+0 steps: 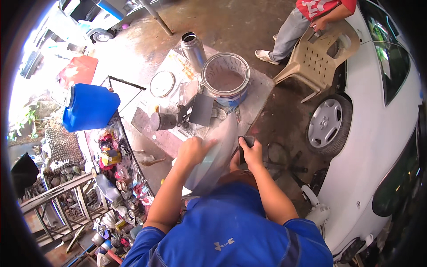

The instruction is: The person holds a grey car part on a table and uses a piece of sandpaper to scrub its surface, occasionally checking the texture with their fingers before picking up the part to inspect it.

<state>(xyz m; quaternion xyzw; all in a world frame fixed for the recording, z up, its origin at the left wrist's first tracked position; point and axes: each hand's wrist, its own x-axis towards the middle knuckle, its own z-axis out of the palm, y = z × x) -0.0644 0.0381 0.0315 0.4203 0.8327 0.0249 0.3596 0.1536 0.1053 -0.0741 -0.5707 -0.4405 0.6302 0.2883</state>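
The person is wearing a bright blue shirt (249, 211), whose smooth cloth is covering the shoulders and creasing lightly. A small silvery-grey emblem (223, 244) of crossing curves is standing out against the blue. Thin pale stitching is tracing the seams, and a narrow darker-blue strip (292, 247) is running down the right side. The short left sleeve (146, 244) and right sleeve (307, 233) are ending on the upper arms, leaving both forearms and hands showing bare.

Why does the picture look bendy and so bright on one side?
Head view: fisheye bends the white car near the rim; head view: glare whitens the upper left, beyond the blue container; head view: the pale panel near the left hand looks blurred.
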